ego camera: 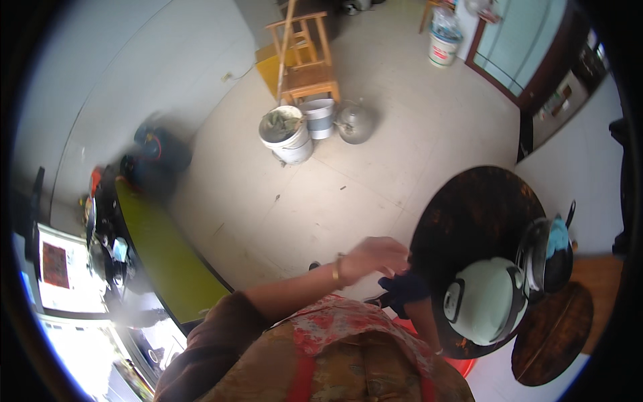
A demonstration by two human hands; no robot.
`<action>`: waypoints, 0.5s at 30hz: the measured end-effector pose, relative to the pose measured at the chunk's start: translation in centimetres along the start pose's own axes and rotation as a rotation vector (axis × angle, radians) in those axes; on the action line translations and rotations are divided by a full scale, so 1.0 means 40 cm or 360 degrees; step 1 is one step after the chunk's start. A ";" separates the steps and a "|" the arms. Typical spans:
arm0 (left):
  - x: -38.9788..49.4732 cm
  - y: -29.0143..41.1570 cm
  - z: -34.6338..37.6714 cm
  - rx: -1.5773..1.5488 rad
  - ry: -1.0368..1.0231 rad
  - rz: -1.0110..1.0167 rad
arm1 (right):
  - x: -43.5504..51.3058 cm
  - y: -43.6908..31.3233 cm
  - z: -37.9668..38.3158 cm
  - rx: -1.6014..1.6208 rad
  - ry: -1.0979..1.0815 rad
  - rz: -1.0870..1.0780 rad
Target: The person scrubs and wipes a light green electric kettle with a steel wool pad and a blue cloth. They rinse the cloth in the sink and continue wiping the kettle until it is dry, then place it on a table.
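My left hand [379, 256], with a gold-coloured bracelet at the wrist, reaches across in front of my body; its fingers are bent and blurred, and whether they touch anything cannot be told. Just below it, dark blue fabric [397, 291], a cloth or a glove, covers my right hand [409, 291]. The frame does not settle whether that hand wears or grips it. Both hands are close to the left edge of a round dark wooden table [467, 211]. A pale green rice cooker [485, 301] stands on this table, right of my hands.
Beyond the cooker are a metal pan [537, 251] and a light blue cloth [557, 238]. A round wooden board [555, 334] lies lower right. A green-topped counter [166, 251] runs left. Ahead are a white bucket [294, 151], a second bucket [320, 120] and a wooden chair [309, 75].
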State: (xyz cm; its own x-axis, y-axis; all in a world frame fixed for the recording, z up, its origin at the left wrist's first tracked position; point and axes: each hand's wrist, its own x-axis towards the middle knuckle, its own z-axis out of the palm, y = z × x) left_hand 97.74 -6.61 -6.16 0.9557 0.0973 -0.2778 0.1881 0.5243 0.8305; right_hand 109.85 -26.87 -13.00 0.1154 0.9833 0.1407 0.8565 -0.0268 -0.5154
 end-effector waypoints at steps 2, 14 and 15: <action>-0.176 0.010 -0.180 -0.0108 0.0273 0.0149 | 0.146 -0.067 0.035 -0.0077 -0.0352 0.0025; -0.761 0.065 -0.642 -0.1174 0.1082 0.0607 | 0.889 -0.689 0.347 0.1386 -0.0908 -0.0534; -0.781 0.065 -0.662 -0.1341 0.1163 0.0728 | 0.926 -0.719 0.360 0.1463 -0.1085 -0.0361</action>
State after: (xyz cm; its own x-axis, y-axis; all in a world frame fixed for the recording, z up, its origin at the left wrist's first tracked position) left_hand 62.36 14.12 -8.12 0.4903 0.7316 -0.4738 -0.6020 0.6773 0.4230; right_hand 82.25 12.90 -5.12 -0.5273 0.8491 -0.0311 0.1036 0.0279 -0.9942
